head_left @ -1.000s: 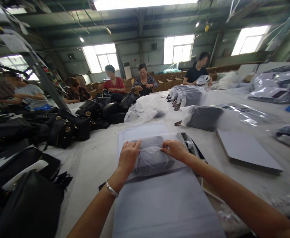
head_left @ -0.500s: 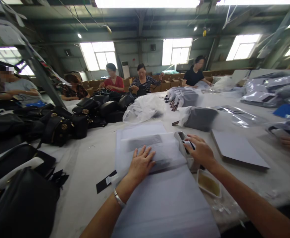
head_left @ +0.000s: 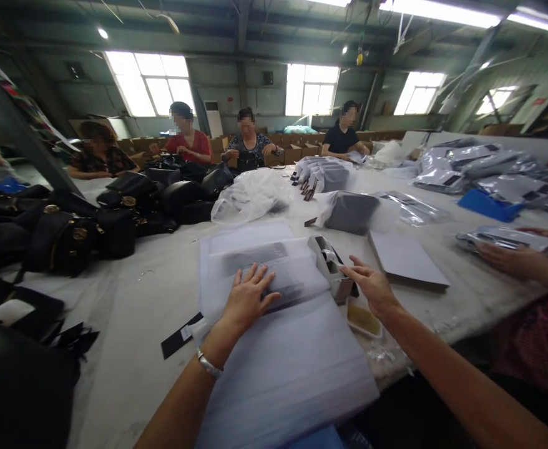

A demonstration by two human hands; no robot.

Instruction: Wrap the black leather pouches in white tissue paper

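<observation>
Wrapped bundle (head_left: 281,265) lies mid-table on white sheets (head_left: 288,358). Nearest, the left forearm (head_left: 180,394) slants in from near left, and the left hand (head_left: 248,300) lies palm-down on the bundle, fingers spread. Right of it, the right hand (head_left: 372,287) points leftward at the tape dispenser (head_left: 334,276); whether it pinches anything, I cannot tell.

Two own hands (head_left: 248,296), one tape dispenser (head_left: 324,267), one shallow dish (head_left: 364,319), one bracelet (head_left: 208,365), six co-workers (head_left: 250,144), two cut off at edges
</observation>
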